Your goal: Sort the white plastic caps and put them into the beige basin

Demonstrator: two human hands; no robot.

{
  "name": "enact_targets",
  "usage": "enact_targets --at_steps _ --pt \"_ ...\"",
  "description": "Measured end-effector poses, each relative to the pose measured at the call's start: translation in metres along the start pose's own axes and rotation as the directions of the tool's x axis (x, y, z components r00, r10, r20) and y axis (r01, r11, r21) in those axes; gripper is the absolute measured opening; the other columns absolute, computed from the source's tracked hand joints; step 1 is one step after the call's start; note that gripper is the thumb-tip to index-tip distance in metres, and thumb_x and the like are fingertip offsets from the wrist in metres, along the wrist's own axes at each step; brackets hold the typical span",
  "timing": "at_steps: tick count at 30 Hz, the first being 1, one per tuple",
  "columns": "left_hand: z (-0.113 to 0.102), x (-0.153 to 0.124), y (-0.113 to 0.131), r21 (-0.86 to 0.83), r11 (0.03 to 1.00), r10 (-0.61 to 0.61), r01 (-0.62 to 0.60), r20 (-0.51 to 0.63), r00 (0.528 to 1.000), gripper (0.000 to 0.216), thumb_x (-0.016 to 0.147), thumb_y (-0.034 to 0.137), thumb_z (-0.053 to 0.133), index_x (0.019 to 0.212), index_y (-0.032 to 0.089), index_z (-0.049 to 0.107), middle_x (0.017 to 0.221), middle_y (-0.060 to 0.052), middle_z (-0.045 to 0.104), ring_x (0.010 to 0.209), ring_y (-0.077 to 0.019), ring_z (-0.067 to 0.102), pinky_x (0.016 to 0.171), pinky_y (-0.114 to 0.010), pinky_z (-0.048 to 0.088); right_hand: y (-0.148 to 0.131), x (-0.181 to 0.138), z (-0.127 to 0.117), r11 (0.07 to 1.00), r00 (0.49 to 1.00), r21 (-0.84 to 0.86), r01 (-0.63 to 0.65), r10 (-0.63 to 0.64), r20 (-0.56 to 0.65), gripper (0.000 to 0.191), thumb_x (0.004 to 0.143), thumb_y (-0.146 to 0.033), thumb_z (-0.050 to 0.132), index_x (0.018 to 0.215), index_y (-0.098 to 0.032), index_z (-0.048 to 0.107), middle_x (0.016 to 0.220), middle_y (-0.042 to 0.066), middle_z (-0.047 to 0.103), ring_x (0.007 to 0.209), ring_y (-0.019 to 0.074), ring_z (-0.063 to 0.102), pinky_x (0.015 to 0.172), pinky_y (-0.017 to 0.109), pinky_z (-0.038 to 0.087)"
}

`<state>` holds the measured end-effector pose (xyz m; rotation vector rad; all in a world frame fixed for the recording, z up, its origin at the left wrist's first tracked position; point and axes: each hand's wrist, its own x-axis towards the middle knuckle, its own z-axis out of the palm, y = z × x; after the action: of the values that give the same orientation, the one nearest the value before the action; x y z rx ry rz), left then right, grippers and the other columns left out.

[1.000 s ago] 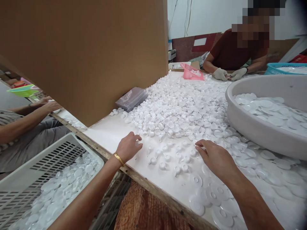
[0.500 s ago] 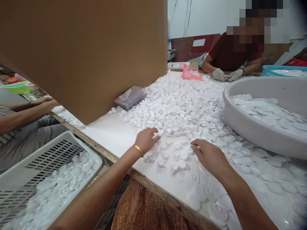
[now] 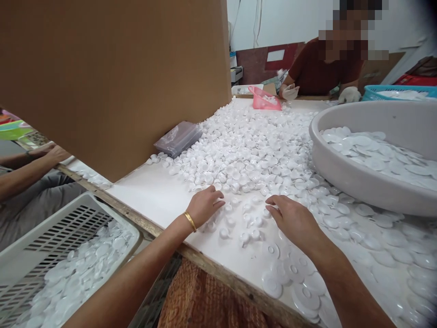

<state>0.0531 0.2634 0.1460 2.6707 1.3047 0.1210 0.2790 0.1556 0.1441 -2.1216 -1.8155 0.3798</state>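
Observation:
My left hand point(image 3: 205, 205), with a gold bracelet point(image 3: 190, 222) at the wrist, hovers low over the white tabletop point(image 3: 150, 193), thumb and fingers apart. Opposite it, my right hand point(image 3: 292, 217) is also open, its fingertips close to a few small white cups point(image 3: 256, 221). Neither hand visibly holds anything. Loose cups, such as one lone cup point(image 3: 224, 233), lie between the hands. Beyond them spreads a large heap of these cups point(image 3: 242, 157). Flat round white saucers point(image 3: 307, 298) overlap under and beside my right forearm.
A grey basin point(image 3: 341, 189) of white discs stands right. A cardboard sheet point(image 3: 119, 82) rises left, beside a clear plastic pack point(image 3: 179, 139). A white basket point(image 3: 78, 214) of white pieces sits below the edge. A pink scoop point(image 3: 262, 100) and a co-worker's gloved hand point(image 3: 349, 94) are at the back.
The view has shifted slightly, so most things sit a little further left. The co-worker's gloved hands have moved apart. My hands keep nearly the same places over the cups.

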Motion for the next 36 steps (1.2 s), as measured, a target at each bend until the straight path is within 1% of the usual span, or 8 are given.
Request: enact_targets --at_steps 3,5,8,11,17,22,30,36 --pt "-0.006 0.006 -0.011 -0.079 0.993 -0.104 0.092 -0.157 0.982 0.020 0.085 0.025 0.043 0.092 0.022 0.062 0.088 -0.003 0.058 0.078 -0.0146 0.055 0.071 -0.026 0.040 0.001 0.000 0.002 1.000 1.000 -0.002 0.012 -0.012 -0.018 0.020 0.086 -0.027 0.038 0.091 -0.022 0.057 0.091 0.004 0.063 0.073 0.0161 0.060 0.061 0.027 0.040" --pt "-0.005 0.012 -0.017 -0.043 0.989 -0.144 0.139 -0.184 0.972 0.019 0.081 0.023 0.048 0.093 0.021 0.063 0.090 -0.004 0.057 0.081 -0.0163 0.055 0.072 -0.026 0.040 0.002 0.000 0.004 1.000 1.000 0.002 0.015 -0.015 -0.025 0.020 0.086 -0.027 0.038 0.091 -0.022 0.057 0.091 0.003 0.063 0.073 0.0160 0.060 0.061 0.027 0.039" --pt "0.001 0.021 -0.016 -0.037 0.994 -0.101 0.098 -0.090 0.991 0.015 0.075 0.024 0.055 0.087 0.021 0.065 0.091 -0.005 0.055 0.088 -0.0191 0.053 0.074 -0.027 0.040 0.003 0.001 0.006 1.000 1.000 0.002 0.028 -0.028 -0.010 0.021 0.087 -0.028 0.038 0.092 -0.022 0.057 0.090 0.003 0.063 0.073 0.0157 0.060 0.061 0.027 0.039" --pt "0.004 0.028 -0.012 -0.088 0.989 -0.124 0.118 -0.067 0.990 0.018 0.079 0.025 0.047 0.076 0.019 0.065 0.090 -0.006 0.056 0.089 -0.0196 0.052 0.074 -0.028 0.039 0.002 0.001 0.004 1.000 1.000 -0.004 0.008 -0.008 0.014 0.021 0.087 -0.027 0.038 0.093 -0.022 0.057 0.090 0.003 0.062 0.075 0.0161 0.060 0.062 0.027 0.039" --pt "0.000 0.033 -0.013 -0.196 0.951 -0.228 0.241 0.086 0.970 0.027 0.077 0.024 0.041 0.062 0.018 0.062 0.053 0.000 0.053 0.054 -0.0135 0.050 0.051 -0.023 0.037 0.002 0.000 0.005 1.000 1.000 -0.006 0.016 -0.016 0.002 0.022 0.087 -0.028 0.037 0.094 -0.022 0.057 0.092 0.003 0.063 0.073 0.0158 0.060 0.059 0.027 0.039" --pt "0.009 0.038 -0.005 -0.176 0.929 -0.309 0.326 0.120 0.944 0.023 0.069 0.015 0.045 0.050 0.017 0.059 0.050 -0.002 0.056 0.052 -0.0149 0.051 0.052 -0.025 0.035 0.003 0.000 0.007 1.000 1.000 -0.003 0.029 -0.029 0.006 0.021 0.087 -0.028 0.037 0.092 -0.022 0.057 0.091 0.003 0.063 0.073 0.0161 0.059 0.060 0.027 0.040" --pt "-0.016 0.022 -0.025 -0.114 0.936 -0.345 0.333 -0.113 0.932 0.025 0.081 0.025 0.039 0.082 0.021 0.064 0.082 -0.004 0.065 0.079 -0.0186 0.057 0.069 -0.028 0.038 0.000 0.000 0.003 1.000 0.999 -0.012 -0.007 0.007 0.032 0.020 0.088 -0.027 0.038 0.095 -0.022 0.056 0.092 0.002 0.062 0.074 0.0161 0.059 0.062 0.028 0.039" --pt "0.002 0.015 -0.027 0.067 0.953 -0.286 0.295 -0.116 0.951 0.024 0.078 0.033 0.052 0.098 0.020 0.057 0.093 -0.006 0.059 0.083 -0.0209 0.056 0.067 -0.029 0.040 0.000 0.000 0.005 1.000 0.999 -0.013 0.010 -0.009 0.048 0.020 0.088 -0.027 0.038 0.096 -0.022 0.056 0.093 0.002 0.061 0.076 0.0164 0.059 0.063 0.028 0.040"
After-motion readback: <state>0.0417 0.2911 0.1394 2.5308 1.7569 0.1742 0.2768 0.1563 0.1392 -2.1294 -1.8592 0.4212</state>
